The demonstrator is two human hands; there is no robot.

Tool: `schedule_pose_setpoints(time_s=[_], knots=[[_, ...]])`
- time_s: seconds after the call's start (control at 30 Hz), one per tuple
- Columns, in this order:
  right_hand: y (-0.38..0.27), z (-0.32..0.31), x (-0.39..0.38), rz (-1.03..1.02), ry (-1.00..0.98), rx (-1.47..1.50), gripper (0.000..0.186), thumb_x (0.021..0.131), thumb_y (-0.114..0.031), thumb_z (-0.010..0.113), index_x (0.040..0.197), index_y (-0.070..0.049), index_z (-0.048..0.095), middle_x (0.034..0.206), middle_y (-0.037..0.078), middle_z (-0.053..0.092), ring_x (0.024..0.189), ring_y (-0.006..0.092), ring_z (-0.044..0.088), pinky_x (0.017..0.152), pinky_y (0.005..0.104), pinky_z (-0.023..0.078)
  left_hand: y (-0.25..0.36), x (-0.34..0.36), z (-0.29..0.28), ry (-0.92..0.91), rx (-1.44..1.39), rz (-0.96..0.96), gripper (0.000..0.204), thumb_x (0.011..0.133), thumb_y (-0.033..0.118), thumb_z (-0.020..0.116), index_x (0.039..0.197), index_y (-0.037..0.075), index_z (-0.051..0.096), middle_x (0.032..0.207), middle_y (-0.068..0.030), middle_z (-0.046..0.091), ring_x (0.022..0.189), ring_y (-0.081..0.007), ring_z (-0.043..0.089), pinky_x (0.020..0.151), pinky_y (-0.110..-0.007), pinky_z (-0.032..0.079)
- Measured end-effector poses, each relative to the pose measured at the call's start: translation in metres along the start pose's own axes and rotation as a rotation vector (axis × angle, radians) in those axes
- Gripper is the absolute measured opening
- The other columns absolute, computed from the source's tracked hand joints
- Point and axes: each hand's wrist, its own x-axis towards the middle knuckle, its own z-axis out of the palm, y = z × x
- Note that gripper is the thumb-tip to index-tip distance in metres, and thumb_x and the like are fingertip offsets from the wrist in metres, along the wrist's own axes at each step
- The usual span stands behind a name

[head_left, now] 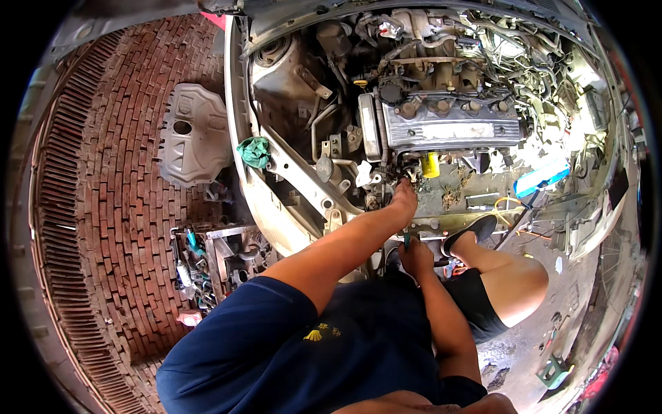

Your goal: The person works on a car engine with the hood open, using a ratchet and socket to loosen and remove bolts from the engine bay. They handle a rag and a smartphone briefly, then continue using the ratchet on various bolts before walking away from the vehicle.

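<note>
My left hand [405, 197] reaches into the engine bay, at the lower left corner of the engine [452, 130]. Its fingers go in among dark metal parts, so their tips and anything in them are hidden. Closer to my body, my right hand [416, 258] is closed around a tool with a green handle [407, 239]. The rest of that tool is too small to make out. A yellow cylindrical part [430, 165] sits on the engine's near side, just right of my left hand.
The front crossmember [455, 222] runs between me and the engine. A green cloth [254, 152] lies on the left fender edge. Loose wiring [552, 103] fills the right side. Left on the brick floor [131, 207] are a grey cover [196, 135] and a cart of tools [219, 238].
</note>
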Motion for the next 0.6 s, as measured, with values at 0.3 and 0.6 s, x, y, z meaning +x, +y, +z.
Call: schedule_pose_setpoints(time_s=[0.3,0.6], knots=[[0.012,0.012,0.005,-0.001,-0.013,0.066,0.037,0.094,-0.039,0.061,0.098,-0.003,0.068,0.091,0.028,0.073,0.091,0.0491,0.071,0.084,0.0584,0.056,-0.010,-0.028,-0.032,0.045,0.064,0.035,0.034,0.095,0.019,0.061,0.124,0.011,0.077,0.128,-0.0084,0.073,0.123,-0.0248,0.063,0.101,-0.047,0.034],[0.010,-0.007,0.025,0.014,-0.485,-0.061,0.054,0.090,-0.036,0.063,0.127,0.002,0.057,0.120,0.029,0.071,0.116,0.0454,0.068,0.099,0.0512,0.054,0.000,-0.016,-0.022,-0.026,0.143,-0.003,0.042,0.094,0.023,0.065,0.132,0.005,0.072,0.136,-0.0133,0.069,0.128,-0.0301,0.060,0.102,-0.047,0.035]])
